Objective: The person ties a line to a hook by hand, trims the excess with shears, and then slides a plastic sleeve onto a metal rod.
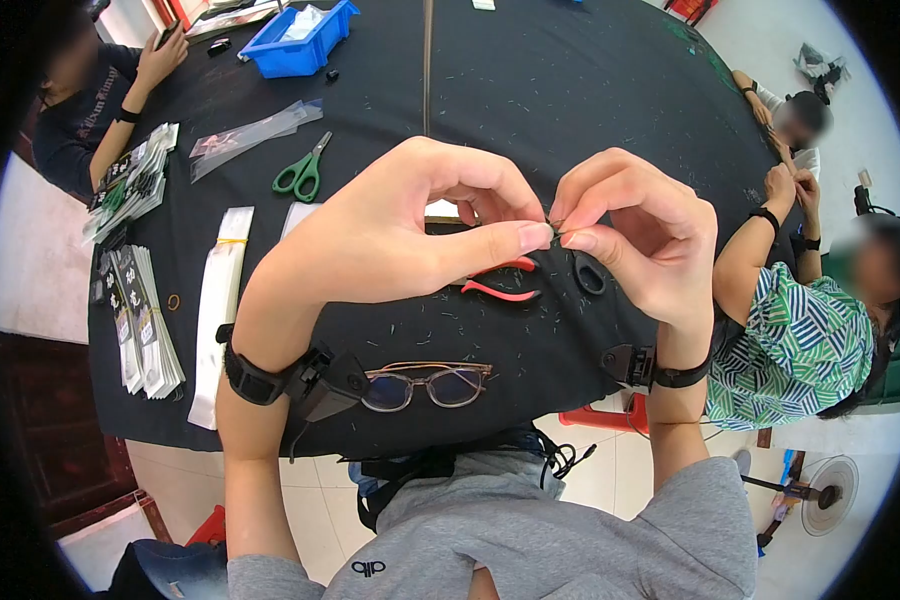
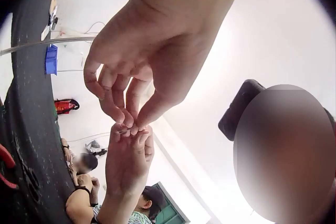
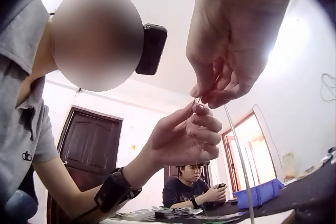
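Observation:
Both hands are raised over the black-covered table (image 1: 390,330) and meet fingertip to fingertip. My left hand (image 1: 390,225) pinches a tiny piece between thumb and forefinger. My right hand (image 1: 668,245) pinches the same spot from the other side. In the right wrist view a small thin loop (image 3: 196,100) stands out at the fingertips, with a fine line trailing below it. The fingers hide most of the piece; I cannot tell its kind. Beneath the hands lie red-handled pliers (image 1: 502,294) and a black scissor handle (image 1: 600,285).
Eyeglasses (image 1: 450,388) lie near the front edge. To the left are green scissors (image 1: 311,164), a banded white strip stack (image 1: 220,310), clear plastic sleeves (image 1: 255,140) and printed packets (image 1: 142,320). A thin rod (image 1: 428,70) rises behind, near a blue bin (image 1: 290,60). Other people sit on both sides.

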